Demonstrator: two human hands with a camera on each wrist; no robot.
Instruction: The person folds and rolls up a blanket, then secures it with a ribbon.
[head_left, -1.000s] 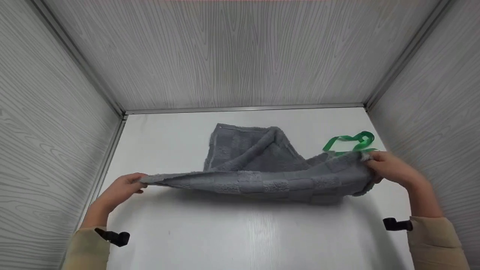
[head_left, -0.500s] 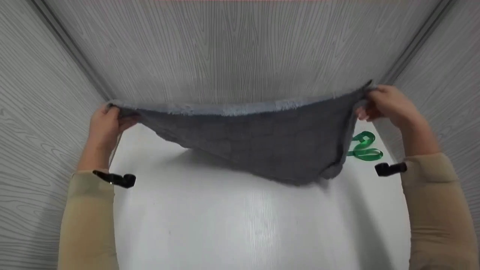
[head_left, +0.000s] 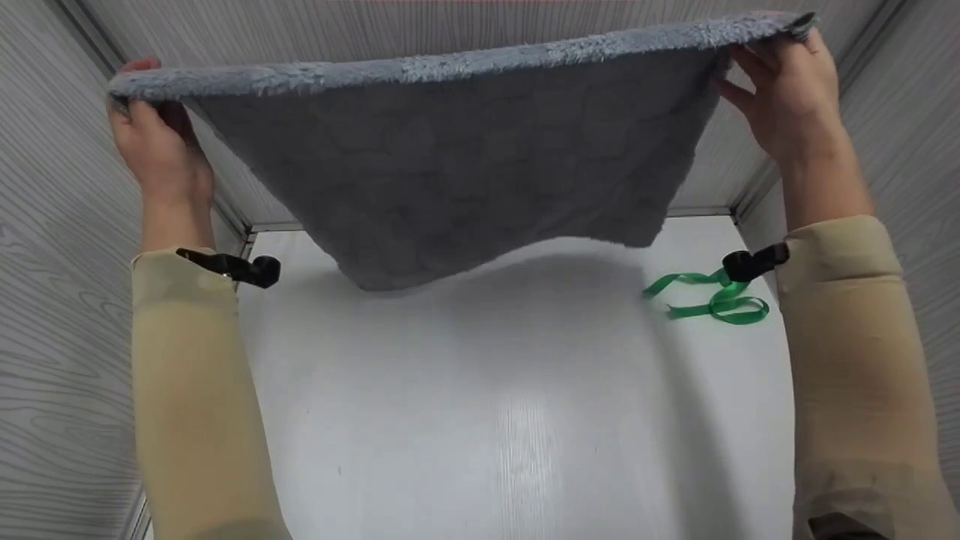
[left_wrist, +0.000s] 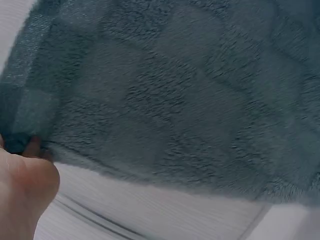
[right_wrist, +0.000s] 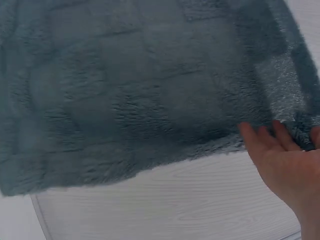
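Observation:
A grey fluffy towel [head_left: 450,165] hangs spread out in the air, high above the white table [head_left: 480,405]. My left hand [head_left: 154,142] pinches its upper left corner. My right hand [head_left: 787,90] pinches its upper right corner. The towel's lower edge hangs clear of the table. In the left wrist view the towel [left_wrist: 175,95] fills the frame, with my left hand [left_wrist: 22,185] at the bottom left gripping its corner. Across most of the right wrist view spreads the same towel [right_wrist: 140,90], my right hand [right_wrist: 287,160] holding its edge at the right.
A green ribbon [head_left: 709,296] lies loose on the table at the right, near the right wall. Grey wood-grain walls close the table in at the left [head_left: 60,337], back and right.
Both hands have lifted the towel from the table up to head height and pulled its top edge taut, so it now hangs open. The ribbon has stayed in place.

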